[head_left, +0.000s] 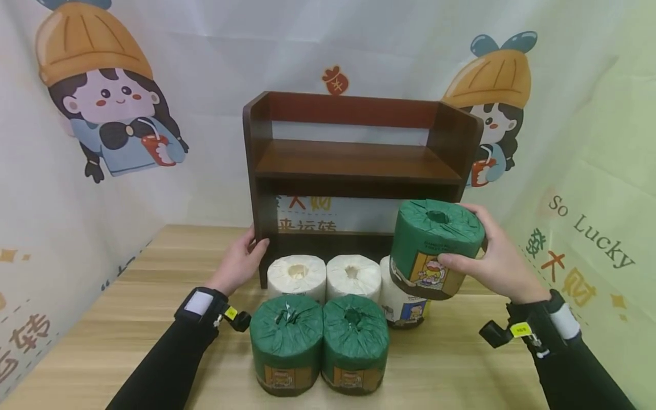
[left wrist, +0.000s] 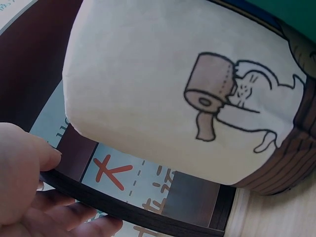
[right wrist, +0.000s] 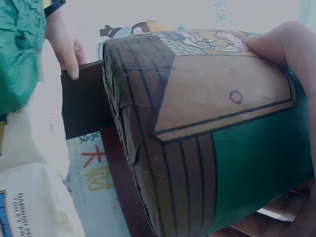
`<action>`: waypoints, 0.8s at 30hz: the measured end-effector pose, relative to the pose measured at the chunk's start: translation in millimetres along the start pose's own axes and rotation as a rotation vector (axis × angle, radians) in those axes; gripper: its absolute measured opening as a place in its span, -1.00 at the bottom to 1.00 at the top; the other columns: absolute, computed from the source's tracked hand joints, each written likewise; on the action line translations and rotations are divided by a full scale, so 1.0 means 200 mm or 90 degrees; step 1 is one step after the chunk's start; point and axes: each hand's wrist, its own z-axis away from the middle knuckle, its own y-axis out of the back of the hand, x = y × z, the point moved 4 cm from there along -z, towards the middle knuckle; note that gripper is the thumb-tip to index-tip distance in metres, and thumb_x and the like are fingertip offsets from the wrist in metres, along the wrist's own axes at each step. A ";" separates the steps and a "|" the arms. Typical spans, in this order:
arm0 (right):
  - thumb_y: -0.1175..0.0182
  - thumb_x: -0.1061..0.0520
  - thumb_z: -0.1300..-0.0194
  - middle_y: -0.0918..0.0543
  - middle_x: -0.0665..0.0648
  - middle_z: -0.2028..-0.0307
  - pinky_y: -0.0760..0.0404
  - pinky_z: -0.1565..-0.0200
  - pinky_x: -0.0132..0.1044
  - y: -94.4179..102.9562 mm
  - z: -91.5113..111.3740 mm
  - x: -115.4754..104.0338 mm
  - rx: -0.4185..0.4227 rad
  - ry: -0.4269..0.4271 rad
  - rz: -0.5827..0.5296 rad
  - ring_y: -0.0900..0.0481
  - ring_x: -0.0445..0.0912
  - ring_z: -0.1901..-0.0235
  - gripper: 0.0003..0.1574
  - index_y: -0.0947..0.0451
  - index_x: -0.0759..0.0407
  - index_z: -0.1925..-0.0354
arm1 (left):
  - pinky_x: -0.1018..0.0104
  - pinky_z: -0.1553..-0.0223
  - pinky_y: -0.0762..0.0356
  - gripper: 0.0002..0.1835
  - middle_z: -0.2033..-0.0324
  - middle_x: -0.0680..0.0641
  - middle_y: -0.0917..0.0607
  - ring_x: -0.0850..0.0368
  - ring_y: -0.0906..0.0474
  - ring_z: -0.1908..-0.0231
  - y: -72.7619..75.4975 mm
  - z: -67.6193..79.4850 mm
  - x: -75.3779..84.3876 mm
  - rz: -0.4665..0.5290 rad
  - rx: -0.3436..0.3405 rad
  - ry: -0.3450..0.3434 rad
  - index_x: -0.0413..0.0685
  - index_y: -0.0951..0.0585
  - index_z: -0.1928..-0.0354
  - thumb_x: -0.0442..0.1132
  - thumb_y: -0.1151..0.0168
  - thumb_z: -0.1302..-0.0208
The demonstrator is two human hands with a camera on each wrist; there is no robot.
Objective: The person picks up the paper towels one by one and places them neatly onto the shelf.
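Note:
My right hand (head_left: 494, 259) grips a green-wrapped toilet paper roll (head_left: 425, 228), thumb on its printed front and fingers behind. The roll is tilted and raised, overlapping a white-wrapped roll (head_left: 397, 310) behind it; its base shows large in the right wrist view. With the left hand (head_left: 240, 261) I hold the left side panel of a dark brown two-tier shelf (head_left: 359, 159), thumb in front and fingers behind its edge, as the left wrist view shows. Two more white rolls (head_left: 297, 273) stand before the shelf, and two green rolls (head_left: 287, 341) stand in front of those.
The light wood table (head_left: 205, 267) carries the shelf and rolls. Behind hangs a pale curtain (head_left: 220, 68) printed with cartoon figures and lettering, which also runs down the right side. The shelf's upper board (head_left: 353, 159) and lower opening face me.

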 end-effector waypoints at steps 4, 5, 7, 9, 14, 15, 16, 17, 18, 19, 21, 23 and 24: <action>-0.39 0.23 -0.17 -0.41 -0.02 -0.14 -0.56 0.04 -0.23 0.03 -0.05 -0.03 0.004 0.005 0.003 -0.39 -0.07 -0.07 -0.05 -0.14 -0.07 -0.40 | -0.16 -0.13 -0.44 -0.46 -0.38 -0.19 -0.27 -0.17 -0.27 -0.26 0.01 0.00 0.01 -0.003 0.000 -0.013 0.10 -0.19 -0.51 -0.20 0.01 -0.57; -0.39 0.23 -0.18 -0.40 -0.02 -0.13 -0.57 0.06 -0.27 0.04 -0.07 -0.04 0.006 0.005 0.004 -0.39 -0.07 -0.06 -0.05 -0.14 -0.07 -0.40 | -0.17 -0.14 -0.44 -0.46 -0.38 -0.19 -0.27 -0.17 -0.26 -0.26 0.01 0.00 0.02 -0.002 -0.001 -0.015 0.10 -0.19 -0.51 -0.20 0.01 -0.57; -0.38 0.22 -0.19 -0.40 0.01 -0.12 -0.58 0.09 -0.34 0.06 -0.10 -0.06 0.007 0.006 -0.003 -0.41 -0.05 -0.04 -0.07 -0.13 -0.04 -0.40 | -0.17 -0.14 -0.43 -0.46 -0.39 -0.19 -0.27 -0.18 -0.26 -0.26 0.01 0.00 0.02 0.000 -0.002 -0.016 0.10 -0.20 -0.51 -0.21 0.00 -0.57; -0.37 0.22 -0.20 -0.39 0.04 -0.12 -0.61 0.12 -0.39 0.08 -0.14 -0.09 0.012 0.008 -0.008 -0.42 -0.03 -0.03 -0.08 -0.13 -0.01 -0.40 | -0.17 -0.13 -0.44 -0.45 -0.39 -0.19 -0.25 -0.18 -0.27 -0.26 0.01 0.01 0.03 -0.001 -0.004 -0.013 0.11 -0.18 -0.52 -0.20 0.01 -0.57; -0.36 0.16 -0.21 -0.38 0.08 -0.13 -0.58 0.11 -0.36 0.13 -0.25 -0.13 0.034 0.001 -0.001 -0.40 -0.03 -0.01 -0.09 -0.12 0.04 -0.40 | -0.14 -0.12 -0.46 -0.44 -0.39 -0.18 -0.25 -0.18 -0.28 -0.24 0.00 0.00 0.02 -0.007 -0.003 -0.002 0.13 -0.16 -0.52 -0.18 0.01 -0.57; -0.36 0.13 -0.21 -0.37 0.09 -0.14 -0.56 0.10 -0.31 0.15 -0.27 -0.14 0.042 -0.005 0.010 -0.39 -0.03 -0.01 -0.08 -0.11 0.04 -0.41 | -0.15 -0.13 -0.45 -0.44 -0.39 -0.18 -0.26 -0.18 -0.28 -0.25 0.00 0.00 0.02 -0.007 -0.003 -0.002 0.13 -0.17 -0.52 -0.19 0.01 -0.57; -0.36 0.10 -0.22 -0.36 0.10 -0.14 -0.54 0.09 -0.26 0.16 -0.30 -0.14 0.049 -0.011 0.021 -0.39 -0.03 -0.02 -0.08 -0.11 0.04 -0.41 | -0.16 -0.13 -0.45 -0.45 -0.39 -0.18 -0.26 -0.18 -0.28 -0.25 0.00 0.00 0.02 -0.007 -0.003 -0.002 0.13 -0.17 -0.52 -0.18 0.01 -0.58; -0.37 0.06 -0.22 -0.36 0.12 -0.15 -0.52 0.08 -0.20 0.17 -0.32 -0.14 0.056 -0.018 0.033 -0.38 -0.02 -0.02 -0.07 -0.10 0.04 -0.41 | -0.16 -0.13 -0.44 -0.46 -0.39 -0.18 -0.27 -0.18 -0.27 -0.25 0.00 0.00 0.02 -0.007 -0.003 -0.002 0.13 -0.18 -0.52 -0.17 0.02 -0.58; -0.37 0.03 -0.22 -0.35 0.13 -0.15 -0.50 0.08 -0.15 0.18 -0.34 -0.15 0.065 -0.025 0.044 -0.37 -0.02 -0.02 -0.05 -0.10 0.03 -0.42 | -0.16 -0.14 -0.44 -0.46 -0.39 -0.17 -0.27 -0.17 -0.27 -0.26 0.00 -0.01 0.01 -0.006 -0.002 -0.001 0.15 -0.19 -0.51 -0.17 0.02 -0.58; -0.37 0.00 -0.22 -0.34 0.14 -0.16 -0.49 0.08 -0.11 0.19 -0.37 -0.15 0.072 -0.030 0.055 -0.36 -0.01 -0.03 -0.05 -0.10 0.03 -0.42 | -0.16 -0.14 -0.44 -0.47 -0.39 -0.17 -0.27 -0.17 -0.27 -0.26 0.00 0.00 0.02 -0.004 -0.002 0.001 0.15 -0.19 -0.51 -0.16 0.02 -0.58; -0.36 -0.06 -0.23 -0.35 0.16 -0.16 -0.47 0.09 -0.08 0.21 -0.41 -0.16 0.085 -0.039 0.070 -0.36 0.00 -0.02 -0.05 -0.11 0.05 -0.42 | -0.16 -0.14 -0.44 -0.47 -0.39 -0.18 -0.27 -0.17 -0.27 -0.25 0.01 0.00 0.02 0.000 -0.001 -0.001 0.14 -0.20 -0.51 -0.18 0.02 -0.58; -0.34 -0.10 -0.25 -0.37 0.17 -0.15 -0.48 0.10 -0.13 0.23 -0.45 -0.16 0.092 -0.046 0.073 -0.37 0.01 -0.01 -0.07 -0.12 0.07 -0.42 | -0.14 -0.13 -0.45 -0.48 -0.38 -0.18 -0.27 -0.17 -0.29 -0.25 0.01 0.00 0.02 0.003 0.003 -0.002 0.13 -0.22 -0.50 -0.19 0.02 -0.58; -0.32 -0.11 -0.26 -0.38 0.17 -0.14 -0.49 0.12 -0.17 0.23 -0.47 -0.17 0.094 -0.050 0.071 -0.37 0.01 0.00 -0.07 -0.12 0.08 -0.42 | -0.13 -0.13 -0.46 -0.48 -0.38 -0.18 -0.28 -0.17 -0.29 -0.24 0.01 0.00 0.02 0.005 0.003 -0.004 0.12 -0.22 -0.50 -0.20 0.01 -0.57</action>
